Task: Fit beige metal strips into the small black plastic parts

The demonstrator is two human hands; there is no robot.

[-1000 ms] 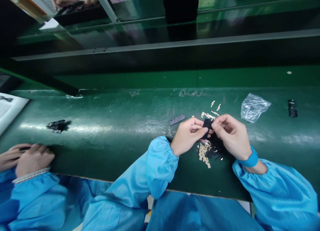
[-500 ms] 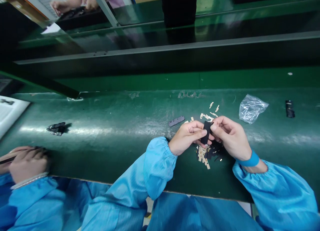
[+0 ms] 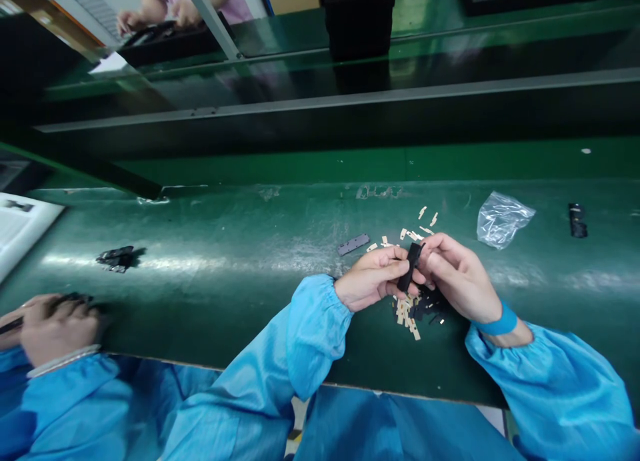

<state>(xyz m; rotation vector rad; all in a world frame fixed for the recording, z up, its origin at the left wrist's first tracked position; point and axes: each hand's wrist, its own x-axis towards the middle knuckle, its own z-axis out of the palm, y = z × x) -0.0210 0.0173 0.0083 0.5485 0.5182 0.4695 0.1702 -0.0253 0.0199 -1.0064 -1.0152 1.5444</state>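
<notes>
Black plastic strip [image 3: 413, 266]: tilted, held between my hands above the scattered parts.
Left hand [image 3: 373, 279]: fingers curled, pinching the strip.
Right hand [image 3: 459, 276]: fingertips closed on the strip's upper end.
Tabletop [image 3: 250, 248]: green, glossy, scuffed.
Near my hands: beige slivers [image 3: 406, 312] and black scraps [image 3: 431, 306] below, a dark slotted bar [image 3: 353, 244] to the left.
Further right: plastic bag [image 3: 501, 220], small black part [image 3: 577, 220].
Further left: black parts heap [image 3: 117, 258], printed sheet [image 3: 20, 231].
Beside me: co-worker's hands [image 3: 57, 329] in blue sleeves, holding something thin and dark.
Beyond: green shelf [image 3: 450, 41], black box [image 3: 360, 21], person in pink [image 3: 185, 4].
</notes>
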